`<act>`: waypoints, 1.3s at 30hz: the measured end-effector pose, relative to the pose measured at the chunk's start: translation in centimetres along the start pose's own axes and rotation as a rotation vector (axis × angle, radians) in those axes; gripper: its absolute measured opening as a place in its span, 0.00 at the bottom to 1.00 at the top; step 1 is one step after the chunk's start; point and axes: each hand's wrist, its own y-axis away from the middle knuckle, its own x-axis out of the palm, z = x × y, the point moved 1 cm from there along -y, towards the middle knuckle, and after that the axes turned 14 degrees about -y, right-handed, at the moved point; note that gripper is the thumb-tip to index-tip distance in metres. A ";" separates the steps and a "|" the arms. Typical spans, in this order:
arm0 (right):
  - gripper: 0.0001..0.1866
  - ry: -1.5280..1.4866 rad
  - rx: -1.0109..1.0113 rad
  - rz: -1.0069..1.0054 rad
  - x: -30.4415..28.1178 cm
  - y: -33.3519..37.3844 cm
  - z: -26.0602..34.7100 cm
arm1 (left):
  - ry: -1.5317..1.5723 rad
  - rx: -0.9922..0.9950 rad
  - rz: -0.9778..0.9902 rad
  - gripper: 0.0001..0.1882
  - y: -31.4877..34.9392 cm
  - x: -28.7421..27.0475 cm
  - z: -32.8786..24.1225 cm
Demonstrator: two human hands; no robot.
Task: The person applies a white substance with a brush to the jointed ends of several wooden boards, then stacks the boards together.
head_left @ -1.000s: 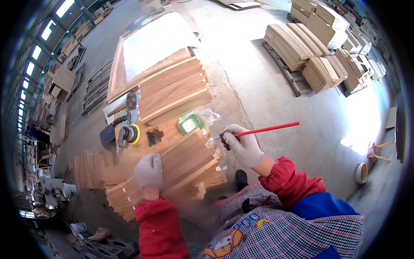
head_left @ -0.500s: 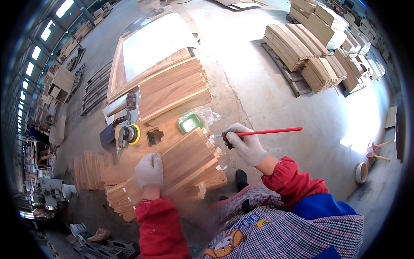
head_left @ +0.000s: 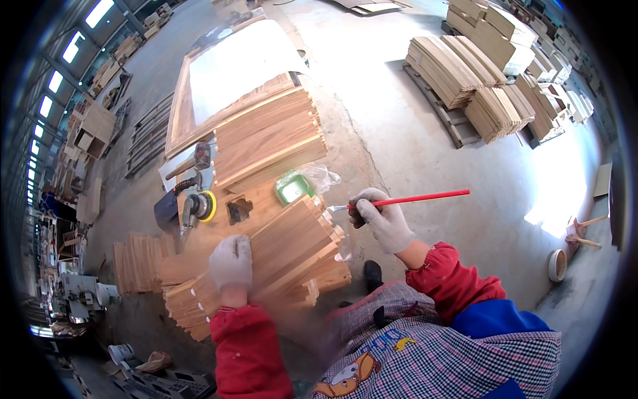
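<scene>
In my right hand point(head_left: 380, 221), which wears a whitish glove stained dark at the fingers, is a thin red-handled brush point(head_left: 435, 195). Its pale tip points left, beside the notched right ends of a stack of wooden boards point(head_left: 292, 243). Whether the tip touches the wood, I cannot tell. My left hand point(head_left: 230, 261), also gloved, is closed at the far edge of the same stack. What its curled fingers hold, if anything, is hidden. White patches show on some of the notched ends. A green container point(head_left: 292, 189) in clear plastic lies just beyond the boards.
Beyond is another board stack point(head_left: 269, 139), with a mallet point(head_left: 201, 156) and a yellow-rimmed sander point(head_left: 199, 207) to its left. More boards point(head_left: 136, 263) stand at left. Stacked timber point(head_left: 452, 70) lies on pallets at far right. A pale bucket point(head_left: 557, 266) sits on the floor.
My right hand and the brush have shifted slightly to the right. My left hand stays at nearly the same place on the boards.
</scene>
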 end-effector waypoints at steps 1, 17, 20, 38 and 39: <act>0.07 0.026 0.012 0.019 -0.1 0.0 -0.2 | -0.005 0.003 -0.008 0.13 0.0 0.0 0.1; 0.07 0.035 0.034 0.049 -0.4 -0.1 -0.5 | -0.020 0.010 -0.022 0.14 0.0 0.0 0.1; 0.07 0.000 0.032 0.055 -0.1 0.2 -0.1 | -0.006 0.017 -0.023 0.14 0.0 0.0 0.1; 0.06 0.784 -0.121 0.209 1.6 3.3 4.2 | 0.004 0.000 -0.003 0.14 0.0 0.1 0.2; 0.06 0.778 -0.151 0.216 1.3 2.8 3.3 | 0.006 0.007 -0.005 0.14 -0.1 0.3 0.2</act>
